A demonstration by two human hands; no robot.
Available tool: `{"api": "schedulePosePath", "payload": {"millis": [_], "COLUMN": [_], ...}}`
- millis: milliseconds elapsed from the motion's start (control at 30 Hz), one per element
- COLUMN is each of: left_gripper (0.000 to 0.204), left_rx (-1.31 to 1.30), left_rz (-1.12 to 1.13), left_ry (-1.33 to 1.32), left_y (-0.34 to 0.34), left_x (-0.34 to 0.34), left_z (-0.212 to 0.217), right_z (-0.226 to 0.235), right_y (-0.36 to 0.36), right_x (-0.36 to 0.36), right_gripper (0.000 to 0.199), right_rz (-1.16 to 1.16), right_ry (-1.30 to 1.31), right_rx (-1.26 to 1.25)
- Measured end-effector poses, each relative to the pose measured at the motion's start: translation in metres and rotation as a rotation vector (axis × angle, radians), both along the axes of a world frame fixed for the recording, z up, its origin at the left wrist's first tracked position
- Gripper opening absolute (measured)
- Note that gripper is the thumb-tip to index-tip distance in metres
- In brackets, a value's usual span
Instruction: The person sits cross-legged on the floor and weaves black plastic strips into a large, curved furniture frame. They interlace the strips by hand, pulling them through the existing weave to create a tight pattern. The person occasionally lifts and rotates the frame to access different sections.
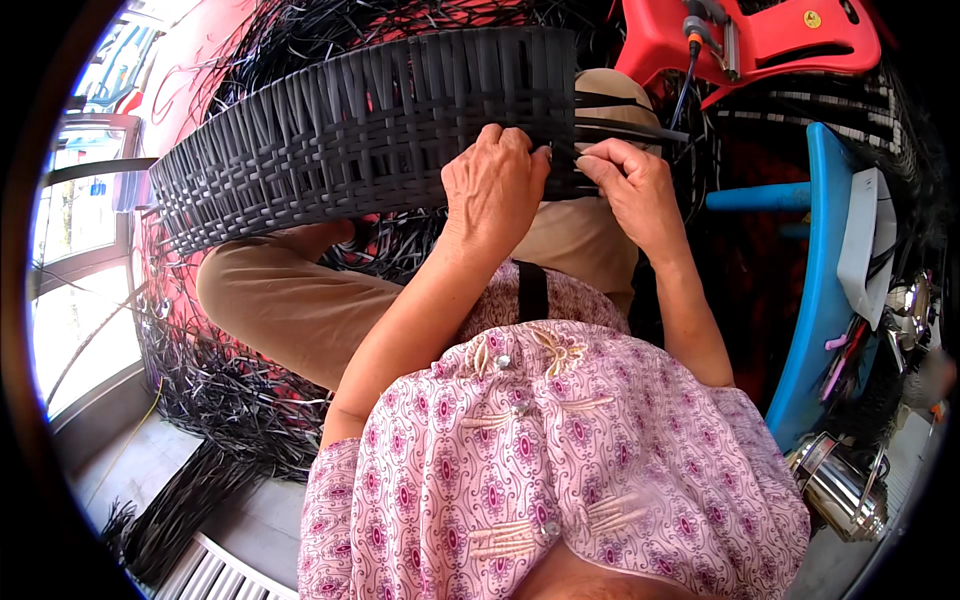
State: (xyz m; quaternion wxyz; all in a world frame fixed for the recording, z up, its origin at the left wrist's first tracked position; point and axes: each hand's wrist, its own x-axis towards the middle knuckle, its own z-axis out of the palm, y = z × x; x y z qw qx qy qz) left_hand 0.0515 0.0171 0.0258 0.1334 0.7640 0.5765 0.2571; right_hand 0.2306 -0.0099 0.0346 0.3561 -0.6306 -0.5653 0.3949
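Observation:
A long, curved panel of black woven strips (350,130) stretches across my lap, from the far left to its right edge in front of me. The fingers of my left hand (495,185) are curled at the panel's lower right part, thumb pressed near the edge; the fingertips are hidden behind the knuckles. Just beyond that edge, my right hand (635,190) pinches a thin black strip, most of it hidden by the fingers. Several loose strip ends (630,128) stick out to the right from the panel's edge, above my right hand.
Tangled black strips (240,400) cover the floor at left and behind the panel. A red plastic stool (800,45) with a corded tool (694,35) stands far right. A blue stool (815,290) is at my right, beside a white tray (868,240) and a shiny metal container (840,490).

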Motion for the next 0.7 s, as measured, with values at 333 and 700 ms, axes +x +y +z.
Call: {"api": "schedulePosePath", "payload": {"millis": [333, 700], "left_gripper": [0.02, 0.016], "left_rx": [0.015, 0.053], "left_rz": [0.062, 0.049], "left_ry": [0.128, 0.029], "left_y": [-0.005, -0.009], "left_x": [0.015, 0.015], "left_z": [0.002, -0.004], "right_z": [-0.01, -0.01], "right_y": [0.004, 0.016], "right_x": [0.002, 0.003], "right_gripper": [0.02, 0.017], "right_rz": [0.029, 0.098], "right_ry": [-0.02, -0.145], "right_rx": [0.108, 0.159]}}
